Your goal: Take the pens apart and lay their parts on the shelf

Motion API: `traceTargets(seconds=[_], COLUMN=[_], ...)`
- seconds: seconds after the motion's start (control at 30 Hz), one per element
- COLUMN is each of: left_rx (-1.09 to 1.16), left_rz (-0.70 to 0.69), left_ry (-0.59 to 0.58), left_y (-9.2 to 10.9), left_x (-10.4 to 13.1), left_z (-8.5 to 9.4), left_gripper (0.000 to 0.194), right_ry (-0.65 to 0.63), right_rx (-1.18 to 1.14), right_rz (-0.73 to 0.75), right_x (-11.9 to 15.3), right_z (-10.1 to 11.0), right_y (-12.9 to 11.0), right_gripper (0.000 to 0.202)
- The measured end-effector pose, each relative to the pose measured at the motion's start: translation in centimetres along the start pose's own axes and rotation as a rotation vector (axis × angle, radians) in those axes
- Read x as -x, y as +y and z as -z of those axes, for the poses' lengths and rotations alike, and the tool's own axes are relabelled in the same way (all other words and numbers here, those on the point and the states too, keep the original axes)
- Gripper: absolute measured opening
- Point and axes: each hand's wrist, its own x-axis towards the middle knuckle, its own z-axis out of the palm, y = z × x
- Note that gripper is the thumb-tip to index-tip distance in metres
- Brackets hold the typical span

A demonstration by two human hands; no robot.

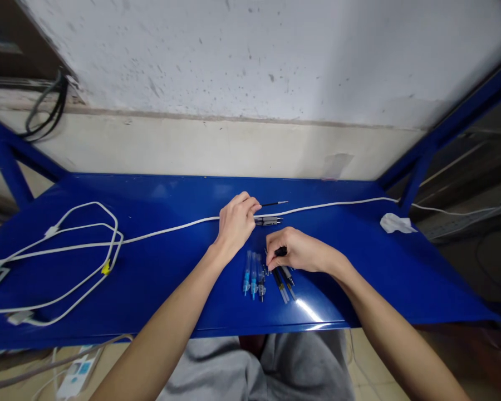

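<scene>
My left hand (237, 219) pinches a thin black pen refill (271, 204), its pale tip pointing right. Just under that hand lie grey pen parts (268, 221) on the blue table (167, 278). My right hand (291, 249) is closed around a short black piece (281, 252), its fingertips down at some small parts. Below its fingers rest dark refills or pen tubes (280, 285), partly covered by the hand. Left of them, clear pen barrels with blue ends (250, 278) lie side by side, beside one with a dark end (261, 284).
A white cable (171, 229) runs across the table behind the pens and coils (117, 239) at the left. Crumpled white tissue (396, 223) lies at the right. Blue frame posts (417, 175) stand at both sides, a wall behind. A power strip (77, 376) is on the floor.
</scene>
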Motion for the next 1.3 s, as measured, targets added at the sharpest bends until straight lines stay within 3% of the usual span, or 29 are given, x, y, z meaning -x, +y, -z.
traceTargets(seconds=[0.37, 0.5, 0.57, 0.67, 0.77, 0.9, 1.0, 1.1, 1.17, 1.3], left_rx=[0.006, -0.002, -0.008, -0.012, -0.024, -0.047, -0.057, -0.061, -0.059, -0.036], left_rz=[0.009, 0.013, 0.016, 0.009, 0.000, -0.024, -0.043, -0.059, -0.062, -0.074], left_ry=[-0.013, -0.012, -0.012, -0.017, -0.023, -0.029, -0.042, -0.038, -0.018, 0.003], left_y=[0.0, 0.0, 0.0, 0.0, 0.1, 0.3, 0.3, 0.2, 0.3, 0.4], left_x=[-0.1, 0.0, 0.0, 0.0, 0.0, -0.1, -0.1, 0.0, 0.0, 0.1], left_z=[0.0, 0.0, -0.1, -0.2, -0.1, -0.2, -0.3, -0.4, -0.3, -0.3], left_gripper=[0.024, 0.023, 0.022, 0.021, 0.021, 0.022, 0.023, 0.023, 0.023, 0.022], right_ry=[0.000, 0.164, 0.291, 0.362, 0.418, 0.465, 0.436, 0.499, 0.576, 0.735], right_rx=[0.150, 0.110, 0.108, 0.185, 0.345, 0.471, 0.462, 0.255, -0.067, -0.687], right_rz=[-0.022, -0.028, -0.086, -0.269, -0.436, -0.547, -0.537, -0.403, -0.278, -0.134], right_x=[-0.1, 0.2, 0.6, 1.7, 3.0, 4.1, 3.9, 2.2, 0.5, -2.6], right_z=[-0.3, 1.1, 2.2, 2.7, 1.3, -0.8, -0.1, 2.2, 3.5, 3.4], right_y=[-0.7, -0.6, 0.1, 0.9, 0.5, -1.5, -1.9, -0.7, 0.5, 2.3], right_gripper=[0.011, 0.005, 0.009, 0.015, 0.020, 0.012, 0.013, 0.038, 0.039, 0.043])
